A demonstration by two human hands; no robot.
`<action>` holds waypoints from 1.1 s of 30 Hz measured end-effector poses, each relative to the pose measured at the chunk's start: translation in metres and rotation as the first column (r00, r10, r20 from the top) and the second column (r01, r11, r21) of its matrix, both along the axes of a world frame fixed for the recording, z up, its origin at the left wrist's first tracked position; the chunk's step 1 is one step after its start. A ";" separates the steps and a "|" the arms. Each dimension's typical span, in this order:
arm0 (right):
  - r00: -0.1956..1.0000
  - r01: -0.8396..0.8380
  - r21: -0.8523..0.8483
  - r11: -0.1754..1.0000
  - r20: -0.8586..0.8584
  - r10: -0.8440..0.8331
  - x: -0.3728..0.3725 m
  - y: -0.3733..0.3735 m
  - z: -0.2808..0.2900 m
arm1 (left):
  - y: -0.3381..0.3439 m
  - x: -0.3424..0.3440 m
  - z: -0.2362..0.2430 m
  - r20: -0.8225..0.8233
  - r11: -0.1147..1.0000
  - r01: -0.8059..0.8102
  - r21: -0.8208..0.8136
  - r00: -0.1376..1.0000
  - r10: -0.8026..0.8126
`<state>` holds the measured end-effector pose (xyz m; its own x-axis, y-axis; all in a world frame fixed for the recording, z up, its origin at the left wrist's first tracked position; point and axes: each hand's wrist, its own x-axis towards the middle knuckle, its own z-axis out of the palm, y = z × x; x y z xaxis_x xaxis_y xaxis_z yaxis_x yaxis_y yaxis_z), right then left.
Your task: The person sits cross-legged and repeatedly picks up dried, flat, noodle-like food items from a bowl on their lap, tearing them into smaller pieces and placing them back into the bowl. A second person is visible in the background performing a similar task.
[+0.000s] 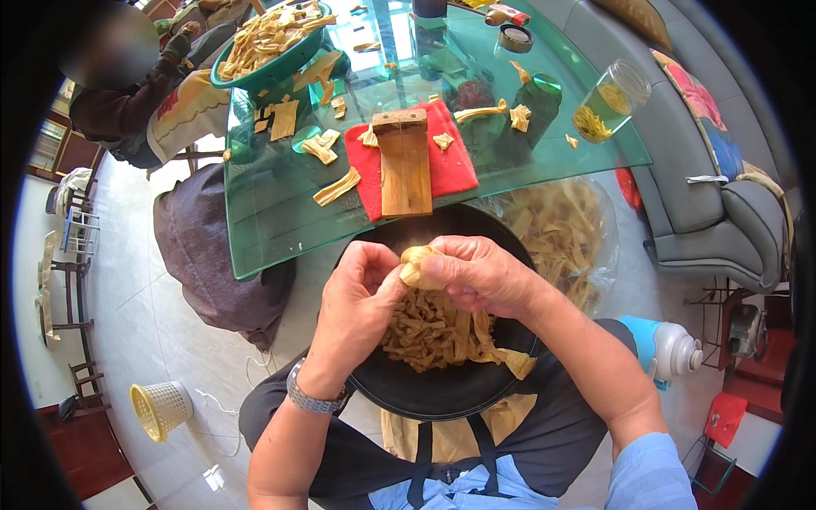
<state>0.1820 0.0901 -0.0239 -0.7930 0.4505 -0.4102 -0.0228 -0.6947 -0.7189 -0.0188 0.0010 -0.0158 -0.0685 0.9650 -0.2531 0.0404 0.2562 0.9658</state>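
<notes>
In the head view, my left hand [361, 293] and my right hand [476, 276] meet with closed fingers on a pale yellow folded dried piece [420, 262]. They are above a black round pan [374, 382] on my lap, which holds a heap of brown dried strips [429, 327]; a wider strip [515, 361] lies over its right part. Just beyond my hands, a wooden tool with a raised far block [406, 174] rests on a red cloth [450, 178] on the glass table.
The glass table [280, 229] bears a green basin [255, 76] of dried pieces and a jar [608, 110]. Another person [127, 127] sits upper left. Around me are a bag of strips [574, 229], dark cloth bundle [204, 246], flask [654, 344], wastebasket [157, 408] and grey sofa [697, 221].
</notes>
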 end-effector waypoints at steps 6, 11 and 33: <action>0.993 -0.103 0.192 0.976 0.078 0.090 -0.004 0.002 0.002 | -0.006 0.005 0.018 0.081 0.997 0.066 -0.038 0.995 -0.063; 0.989 -0.079 0.455 0.887 0.146 0.014 -0.010 -0.006 -0.005 | -0.002 0.004 0.011 0.051 0.997 -0.038 -0.060 0.998 0.041; 0.937 -0.349 0.724 0.596 0.294 0.191 -0.013 -0.014 -0.017 | -0.015 0.007 -0.005 -0.684 0.912 0.410 -0.014 0.661 -0.308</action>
